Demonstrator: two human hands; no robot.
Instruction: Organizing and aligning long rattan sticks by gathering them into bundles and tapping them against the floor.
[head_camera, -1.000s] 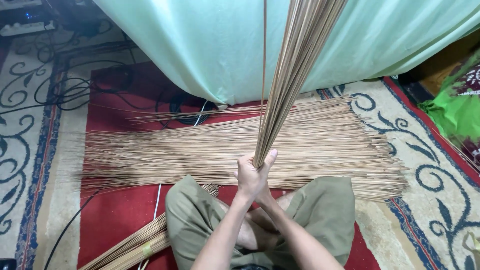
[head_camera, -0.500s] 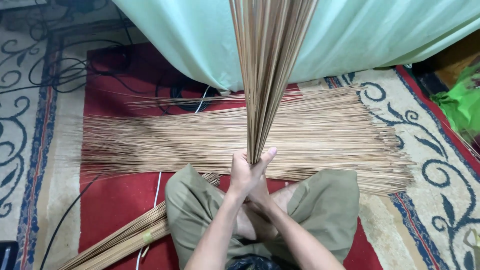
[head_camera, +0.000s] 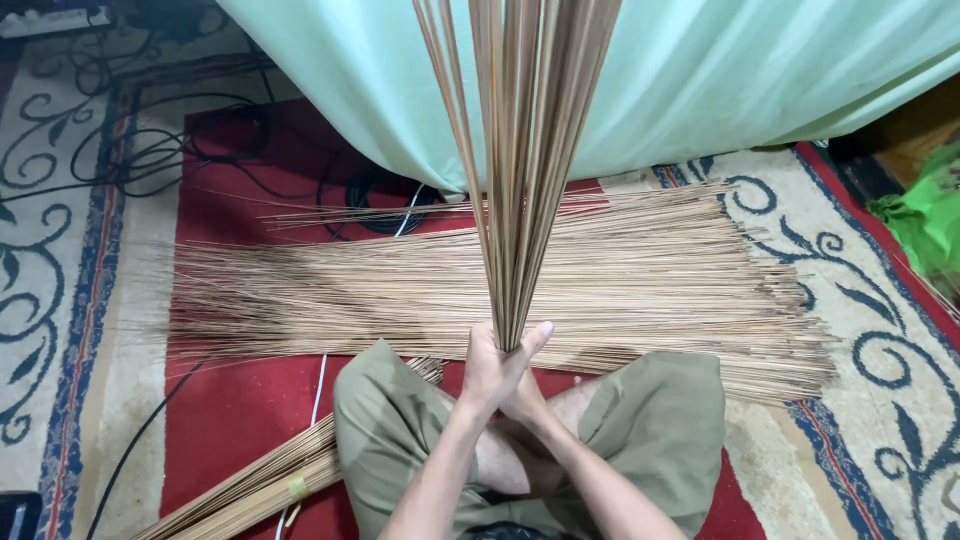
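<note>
I sit cross-legged in olive shorts on a patterned carpet. Both hands clasp the lower end of a bundle of thin tan sticks (head_camera: 522, 150) that stands upright and fans out toward the top of the view. My left hand (head_camera: 483, 372) wraps the base from the left. My right hand (head_camera: 527, 385) grips from the right, thumb raised against the sticks. A wide layer of loose sticks (head_camera: 480, 285) lies flat across the carpet just beyond my knees.
A second tied bundle of sticks (head_camera: 280, 485) lies by my left knee. A pale green cloth (head_camera: 700, 70) hangs behind the layer. Black cables (head_camera: 150, 150) and a white cable (head_camera: 318, 390) cross the red carpet. Something bright green (head_camera: 925, 225) sits at the right edge.
The upright bundle has swung from leaning right to nearly vertical and its top has spread. Both hands have kept their grip at its base.
</note>
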